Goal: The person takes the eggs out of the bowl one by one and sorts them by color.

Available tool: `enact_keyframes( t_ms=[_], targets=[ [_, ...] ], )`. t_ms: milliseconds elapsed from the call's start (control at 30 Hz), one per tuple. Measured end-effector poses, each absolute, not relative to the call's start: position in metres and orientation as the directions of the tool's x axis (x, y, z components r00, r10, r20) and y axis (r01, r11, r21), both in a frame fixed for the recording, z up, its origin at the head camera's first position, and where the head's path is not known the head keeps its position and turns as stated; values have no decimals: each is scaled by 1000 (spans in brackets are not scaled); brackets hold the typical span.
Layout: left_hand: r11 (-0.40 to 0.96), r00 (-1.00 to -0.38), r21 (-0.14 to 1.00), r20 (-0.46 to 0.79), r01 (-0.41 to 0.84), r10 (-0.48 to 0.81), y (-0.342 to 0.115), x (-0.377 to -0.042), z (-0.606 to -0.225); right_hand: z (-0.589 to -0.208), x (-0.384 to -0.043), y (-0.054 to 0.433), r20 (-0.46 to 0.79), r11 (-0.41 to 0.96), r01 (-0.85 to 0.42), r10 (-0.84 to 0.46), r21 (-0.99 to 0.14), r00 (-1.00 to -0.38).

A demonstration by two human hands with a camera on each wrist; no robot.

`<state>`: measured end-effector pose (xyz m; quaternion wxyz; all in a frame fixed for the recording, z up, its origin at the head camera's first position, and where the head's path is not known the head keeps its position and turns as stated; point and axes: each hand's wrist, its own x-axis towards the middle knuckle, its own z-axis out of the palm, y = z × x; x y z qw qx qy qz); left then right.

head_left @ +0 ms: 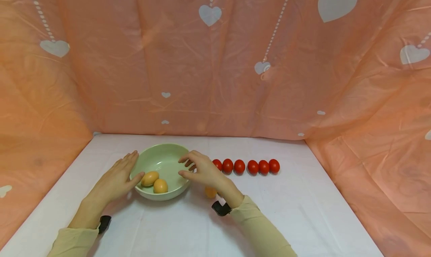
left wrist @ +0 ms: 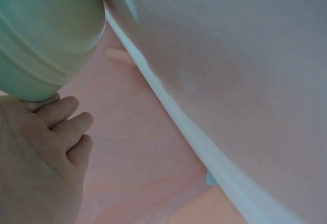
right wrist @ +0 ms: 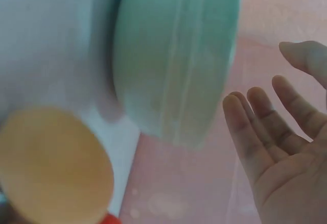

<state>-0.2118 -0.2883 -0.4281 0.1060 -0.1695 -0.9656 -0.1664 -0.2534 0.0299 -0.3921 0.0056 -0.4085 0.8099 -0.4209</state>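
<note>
A light green bowl (head_left: 166,158) stands on the table, with two yellow egg-shaped pieces (head_left: 150,179) lying inside at its near left. My left hand (head_left: 116,178) rests along the bowl's left side, fingers nearly straight and thumb over the rim. In the left wrist view its fingertips meet the bowl's outer wall (left wrist: 51,35). Above the right rim, my right hand (head_left: 203,171) has its fingers loosely bent and apart, with nothing between them. Another yellow rounded piece (right wrist: 56,165) sits on the table below the right wrist, partly hidden in the head view.
Right of the bowl, several red tomato-like ovals (head_left: 239,167) form a row; the right hand partly covers its left end. A white cloth (head_left: 296,212) covers the table. Orange curtains (head_left: 188,81) with pale hearts enclose the back and sides.
</note>
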Motion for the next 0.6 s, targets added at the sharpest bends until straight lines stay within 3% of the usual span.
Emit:
enact_keyframes(
  t_ms=[600],
  targets=[
    [887,-920,287,262,362,290,-289,-213,-428,-402,-262,-25,155,445,-737,-795,-509,-587]
  ],
)
